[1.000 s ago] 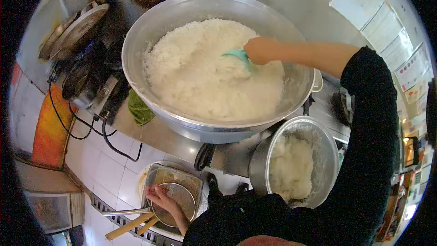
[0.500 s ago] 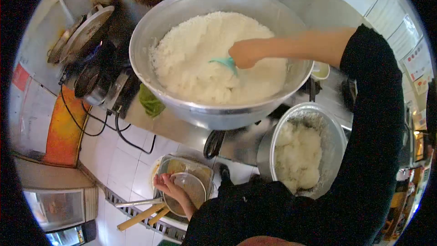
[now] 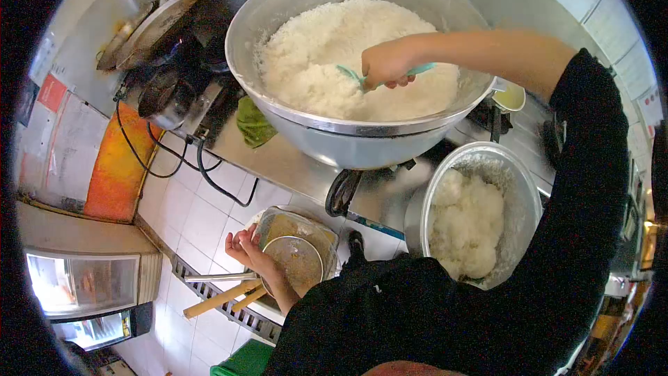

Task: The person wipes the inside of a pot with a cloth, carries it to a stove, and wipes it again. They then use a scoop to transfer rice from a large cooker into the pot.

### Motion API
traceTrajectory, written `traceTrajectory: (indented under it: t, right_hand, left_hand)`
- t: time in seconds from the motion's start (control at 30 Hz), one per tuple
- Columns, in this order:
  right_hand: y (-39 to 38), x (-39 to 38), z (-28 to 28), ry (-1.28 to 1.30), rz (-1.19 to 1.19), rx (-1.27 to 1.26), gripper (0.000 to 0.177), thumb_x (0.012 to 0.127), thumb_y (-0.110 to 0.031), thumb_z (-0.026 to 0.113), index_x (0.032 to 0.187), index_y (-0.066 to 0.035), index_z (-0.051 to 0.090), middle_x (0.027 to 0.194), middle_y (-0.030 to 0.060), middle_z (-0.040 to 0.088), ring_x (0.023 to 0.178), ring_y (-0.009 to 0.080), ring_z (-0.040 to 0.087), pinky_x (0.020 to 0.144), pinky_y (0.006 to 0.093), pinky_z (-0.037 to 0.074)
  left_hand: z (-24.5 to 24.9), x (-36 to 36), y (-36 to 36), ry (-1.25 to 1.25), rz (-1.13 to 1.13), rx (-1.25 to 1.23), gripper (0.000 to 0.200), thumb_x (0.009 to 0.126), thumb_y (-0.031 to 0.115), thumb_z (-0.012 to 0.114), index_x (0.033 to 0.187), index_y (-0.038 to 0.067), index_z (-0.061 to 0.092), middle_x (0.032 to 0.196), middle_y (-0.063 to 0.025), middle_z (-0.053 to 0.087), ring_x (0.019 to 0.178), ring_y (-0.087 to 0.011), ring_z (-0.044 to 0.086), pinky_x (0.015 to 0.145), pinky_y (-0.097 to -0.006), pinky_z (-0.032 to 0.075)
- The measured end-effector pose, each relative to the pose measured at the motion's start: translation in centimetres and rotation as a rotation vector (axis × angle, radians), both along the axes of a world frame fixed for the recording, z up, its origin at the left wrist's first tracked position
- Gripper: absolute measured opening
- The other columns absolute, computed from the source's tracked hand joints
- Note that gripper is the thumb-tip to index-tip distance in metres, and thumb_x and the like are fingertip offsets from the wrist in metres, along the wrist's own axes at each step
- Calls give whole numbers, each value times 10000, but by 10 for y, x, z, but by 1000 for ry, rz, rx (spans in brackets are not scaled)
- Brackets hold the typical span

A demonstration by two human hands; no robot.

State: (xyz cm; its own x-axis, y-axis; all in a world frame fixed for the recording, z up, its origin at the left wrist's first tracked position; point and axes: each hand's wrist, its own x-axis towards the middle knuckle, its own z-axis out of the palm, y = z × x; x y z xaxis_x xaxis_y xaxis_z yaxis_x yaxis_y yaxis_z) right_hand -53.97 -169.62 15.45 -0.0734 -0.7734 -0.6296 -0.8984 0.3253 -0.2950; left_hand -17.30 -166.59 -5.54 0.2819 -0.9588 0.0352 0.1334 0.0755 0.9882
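Observation:
White rice (image 3: 313, 35) is heaped in a large metal bowl (image 3: 334, 143). My right hand (image 3: 387, 63) is closed around the handle of a turquoise rice paddle (image 3: 422, 68), its blade partly buried under a mound of rice. Below and to the right stands a metal pot (image 3: 416, 226) with clumps of cooked rice (image 3: 467, 219) inside. My left hand (image 3: 247, 249) hangs at the lower left, empty, fingers loosely bent and apart. Close to it, a round strainer (image 3: 293, 264) with a long handle rests over a rectangular container (image 3: 327, 233).
A steel counter (image 3: 271, 163) carries the bowl. A green cloth (image 3: 255, 123) lies at its left side. Pans (image 3: 167, 94) and black cables (image 3: 202, 160) are farther left. Wooden handles (image 3: 219, 299) jut out below the strainer. A small bowl (image 3: 510, 97) sits behind the pot.
My right hand has turned, so the paddle's handle now shows and more rice is mounded over its blade. The camera view has shifted. My left hand stays empty beside the strainer.

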Motion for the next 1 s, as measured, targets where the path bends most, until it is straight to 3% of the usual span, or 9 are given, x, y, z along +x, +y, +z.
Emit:
traceTrajectory:
  t: [0.33,0.5,0.57,0.63,0.7,0.77,0.8,0.87,1.0]
  right_hand:
    - [49,-68,59,-391,-266,-153,131,748,-161,465,741,-32,488,519,4,401,357,49,321,301,204,253]
    - [175,-86,102,-389,-434,-410,157,752,-141,461,800,-2,515,624,36,466,440,73,415,316,197,294]
    - [245,-89,86,-24,-509,-701,238,743,-152,489,913,7,543,758,76,535,600,123,507,431,233,394]
    - [304,-62,50,429,-465,-893,252,757,-176,477,981,-87,549,531,19,460,435,128,462,377,277,390]
    - [348,-43,-16,853,-117,-1263,331,758,-139,489,1087,-104,499,615,57,523,507,199,513,426,325,423]
    - [376,0,-44,998,-107,-453,444,725,-108,533,1159,-130,442,679,81,539,558,234,528,461,356,432]
    - [380,1,-49,995,-114,-443,444,725,-108,533,1159,-130,442,679,81,539,558,234,528,461,356,432]
    - [376,4,-58,1025,-103,-859,545,692,-96,557,1205,-151,385,675,69,524,567,247,520,438,362,411]
    - [331,-19,44,1332,-26,-1038,529,689,-131,591,1188,-140,417,670,82,526,514,253,483,451,358,399]
  left_hand:
    - [3,6,-4,-62,-79,-170,404,850,267,408,1182,59,311,1145,-104,425,1048,-241,464,834,-374,347]
    - [1,-26,3,-24,-276,-122,417,848,292,411,1178,52,323,1128,-116,439,1032,-224,463,821,-365,348]
    - [-4,-40,5,-35,-366,-110,401,850,287,410,1163,48,336,1106,-124,453,1016,-215,469,799,-341,355]
    - [-4,-53,7,-16,-394,-163,383,854,275,408,1154,46,343,1084,-121,464,974,-212,488,767,-324,365]
    - [-2,-62,7,-13,-408,-137,363,853,265,414,1138,48,354,1065,-110,474,919,-197,501,725,-307,376]
    - [-5,-70,11,-24,-407,-124,344,853,256,419,1122,49,366,1046,-100,484,864,-181,514,684,-290,388]
    - [-9,-75,13,-8,-476,-55,324,849,253,434,1098,53,383,1003,-87,499,808,-158,510,646,-265,388]
    - [0,-87,27,21,-620,11,251,841,244,464,1012,62,439,858,-46,517,664,-95,472,560,-200,377]
    - [2,-112,60,-100,-1102,7,193,826,232,503,893,52,511,765,-41,542,649,-95,484,565,-231,399]
